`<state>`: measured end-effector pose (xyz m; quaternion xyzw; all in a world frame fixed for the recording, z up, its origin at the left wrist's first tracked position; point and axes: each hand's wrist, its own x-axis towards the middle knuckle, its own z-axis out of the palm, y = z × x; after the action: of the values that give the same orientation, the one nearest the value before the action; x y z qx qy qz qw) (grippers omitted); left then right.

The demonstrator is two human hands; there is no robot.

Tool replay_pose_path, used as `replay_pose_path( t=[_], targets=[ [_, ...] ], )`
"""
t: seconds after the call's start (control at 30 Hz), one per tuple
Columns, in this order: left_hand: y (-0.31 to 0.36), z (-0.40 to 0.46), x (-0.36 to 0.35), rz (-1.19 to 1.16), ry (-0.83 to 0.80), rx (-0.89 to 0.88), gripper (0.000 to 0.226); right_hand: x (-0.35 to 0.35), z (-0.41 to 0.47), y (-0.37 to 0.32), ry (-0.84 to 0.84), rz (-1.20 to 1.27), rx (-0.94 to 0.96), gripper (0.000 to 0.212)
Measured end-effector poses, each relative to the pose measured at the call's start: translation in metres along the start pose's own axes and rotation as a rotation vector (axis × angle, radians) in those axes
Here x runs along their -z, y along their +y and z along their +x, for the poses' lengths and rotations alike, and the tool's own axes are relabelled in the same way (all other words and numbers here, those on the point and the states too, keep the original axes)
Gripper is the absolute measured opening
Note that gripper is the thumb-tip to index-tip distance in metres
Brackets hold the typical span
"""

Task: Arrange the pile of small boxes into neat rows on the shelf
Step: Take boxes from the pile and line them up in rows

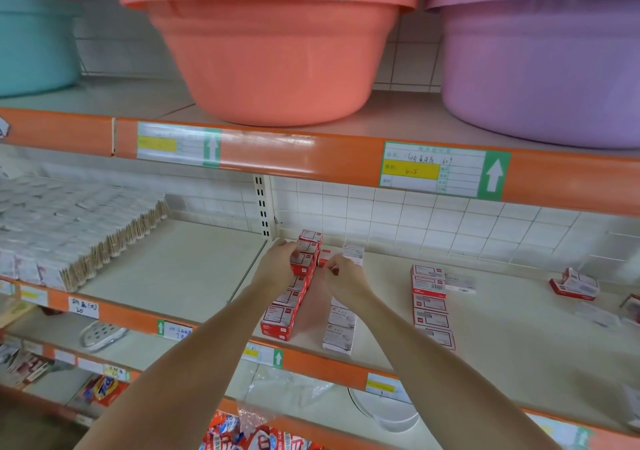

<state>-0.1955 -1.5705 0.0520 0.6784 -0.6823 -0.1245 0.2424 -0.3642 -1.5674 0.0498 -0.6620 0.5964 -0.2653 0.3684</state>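
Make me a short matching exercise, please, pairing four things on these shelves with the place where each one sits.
Things:
1. salmon-pink basin
2. purple basin
3. row of red boxes
4. packs of toothpicks

Places:
A. far left of the middle shelf
B. upper shelf, to the right
C. under the left hand, beside the shelf upright
D. upper shelf, in the centre

Pairs: 1-D, 2-B, 3-C, 4-A
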Motion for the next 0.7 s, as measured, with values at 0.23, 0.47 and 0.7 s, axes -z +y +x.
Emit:
replay_pose_path(
  t=[0.23, 0.47, 0.7],
  targets=[
    [0.004, 0.001, -0.001, 0.100, 0.003, -0.142, 0.041, -0.003, 0.004, 0.005, 0.041, -0.023, 0.016, 0.016],
    [0.038, 0.004, -0.015, 0.135, -0.090, -0.312, 0.049, 0.014, 0.001, 0.029, 0.171, -0.219, 0.076, 0.026],
    [0.077, 0.009, -0.055, 0.225, -0.267, -0.390, 0.057, 0.060, -0.024, 0.070, 0.224, -0.360, -0.023, 0.041]
  ],
)
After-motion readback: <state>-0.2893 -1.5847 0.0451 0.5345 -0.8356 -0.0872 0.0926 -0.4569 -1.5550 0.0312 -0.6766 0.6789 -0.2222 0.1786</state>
